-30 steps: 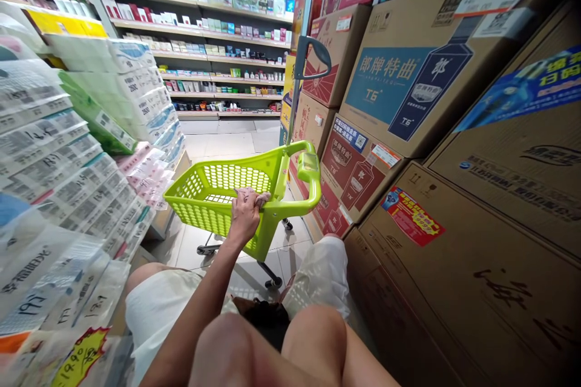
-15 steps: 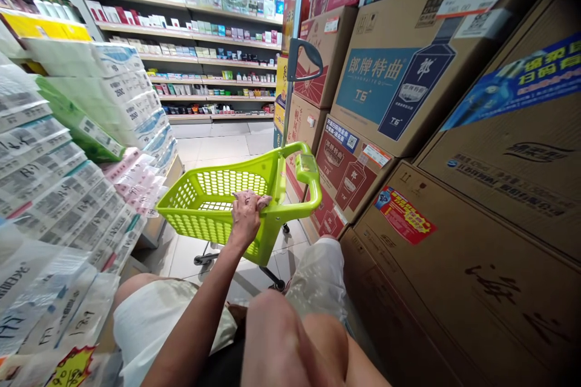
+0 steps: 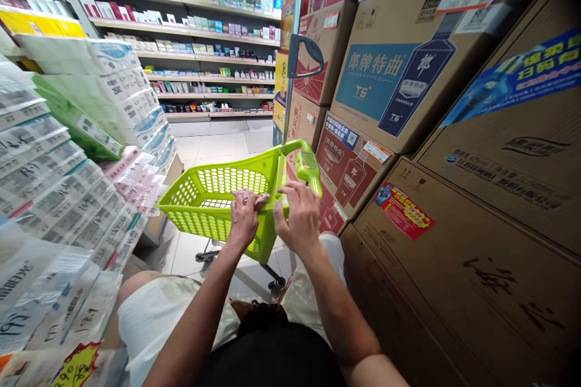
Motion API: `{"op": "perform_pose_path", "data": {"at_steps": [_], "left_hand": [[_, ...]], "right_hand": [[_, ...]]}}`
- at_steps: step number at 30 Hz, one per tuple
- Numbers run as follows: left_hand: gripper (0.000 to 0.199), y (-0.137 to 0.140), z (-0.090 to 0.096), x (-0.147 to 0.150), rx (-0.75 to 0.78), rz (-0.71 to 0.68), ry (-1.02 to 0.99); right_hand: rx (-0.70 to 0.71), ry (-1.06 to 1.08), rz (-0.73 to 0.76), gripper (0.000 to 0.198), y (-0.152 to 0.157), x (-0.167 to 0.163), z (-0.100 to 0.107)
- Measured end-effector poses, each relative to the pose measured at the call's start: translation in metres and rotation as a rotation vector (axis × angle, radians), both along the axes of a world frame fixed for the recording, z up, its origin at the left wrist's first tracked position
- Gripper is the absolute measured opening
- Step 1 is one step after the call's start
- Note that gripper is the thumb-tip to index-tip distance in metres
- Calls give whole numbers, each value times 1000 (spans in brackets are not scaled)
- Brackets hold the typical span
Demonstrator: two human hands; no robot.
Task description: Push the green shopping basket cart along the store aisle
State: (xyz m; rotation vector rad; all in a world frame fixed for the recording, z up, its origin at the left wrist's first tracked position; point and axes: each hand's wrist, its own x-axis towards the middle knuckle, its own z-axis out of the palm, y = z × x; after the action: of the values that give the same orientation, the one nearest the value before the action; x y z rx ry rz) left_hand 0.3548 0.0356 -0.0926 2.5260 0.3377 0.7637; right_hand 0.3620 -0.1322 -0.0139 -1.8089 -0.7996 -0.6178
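A bright green plastic shopping cart (image 3: 213, 221) stands in front of me, its lattice basket pointing left. My left hand (image 3: 244, 221) presses a crumpled pinkish cloth (image 3: 249, 195) against the basket's near rim, with its fingers bent over it. Beside it, my right hand (image 3: 297, 217) is over the handle end of the cart, below the thick green grip (image 3: 306, 161). Its fingers are loosely bent and apart, with nothing visible in them. Whether its fingertips touch the cart I cannot make out.
Cardboard cartons (image 3: 376, 72) rise in a tall stack close on my right. On the left are piled packs of tissue paper (image 3: 59, 175). A grey trolley handle (image 3: 306, 57) stands upright behind the cart. Stocked shelves (image 3: 190, 30) line the back, beyond the tiled floor (image 3: 213, 142).
My right hand has come up from low near my knees to the handle end of the cart. The left hand stays at the rim with the cloth.
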Motion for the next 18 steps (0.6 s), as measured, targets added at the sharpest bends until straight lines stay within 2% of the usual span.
{"op": "perform_pose_path", "data": {"at_steps": [2,5,9,11,14,15,18], "left_hand": [[34,0,-3,-7,-12,-38,-10],[35,10,-7,-10,-31,-89,-27],[38,24,-5,-3,-84,111,-7],[39,18,-3,0,-94,95,-15],[38,-1,-3,0,-77,-45,-56],[37,-5,-4,0,-73,-49,-73],[38,-3,-10,-5,-99,98,-94]], "right_hand": [[-202,-51,-260,14,-6,25,-28],[-363,-147,-332,26,-12,51,-55],[-378,-193,-287,31,-14,61,-63],[-371,-199,-273,30,-14,62,-63],[-341,-199,-275,31,-13,64,-65],[-333,-200,-272,31,-13,65,-66],[-317,-210,-257,31,-13,68,-70]]}}
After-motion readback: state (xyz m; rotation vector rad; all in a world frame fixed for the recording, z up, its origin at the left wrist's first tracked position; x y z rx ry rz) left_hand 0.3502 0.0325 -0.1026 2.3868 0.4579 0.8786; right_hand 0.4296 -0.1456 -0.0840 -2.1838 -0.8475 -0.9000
